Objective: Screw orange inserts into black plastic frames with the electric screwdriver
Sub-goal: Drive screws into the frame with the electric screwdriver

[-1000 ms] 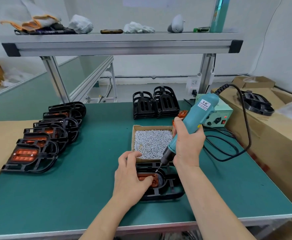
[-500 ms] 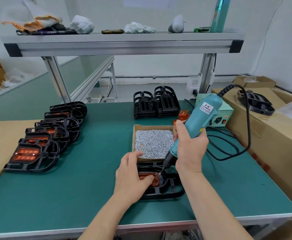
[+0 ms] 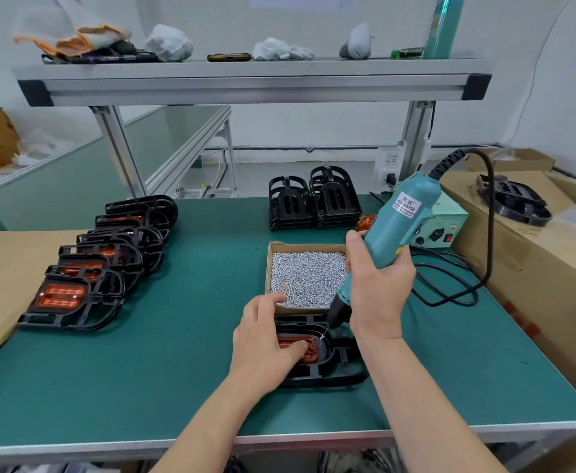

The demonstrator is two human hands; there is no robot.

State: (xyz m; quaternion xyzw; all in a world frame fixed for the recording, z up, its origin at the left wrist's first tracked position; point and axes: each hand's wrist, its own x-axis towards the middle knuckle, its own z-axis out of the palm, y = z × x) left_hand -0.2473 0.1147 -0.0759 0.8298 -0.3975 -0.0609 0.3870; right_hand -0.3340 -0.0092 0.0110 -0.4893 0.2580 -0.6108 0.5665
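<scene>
Screwdriver (image 3: 399, 227) sits tilted in the right grip (image 3: 378, 288), fingers wrapped tight round its teal body, bit tip down on the orange insert (image 3: 308, 349). Left grip (image 3: 262, 343) lies palm-down and unclenched, fingertips pressing that insert into the black frame (image 3: 327, 374) on the tabletop (image 3: 177, 353), right by the screw box (image 3: 305, 278).

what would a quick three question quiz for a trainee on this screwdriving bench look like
1. True or false: the right hand grips the electric screwdriver.
2. Where is the box of screws relative to the black frame under the left hand? A) left of it B) just behind it C) on the shelf
3. Which side of the table holds the row of finished frames?
Key: 1 true; 2 B; 3 left.
</scene>
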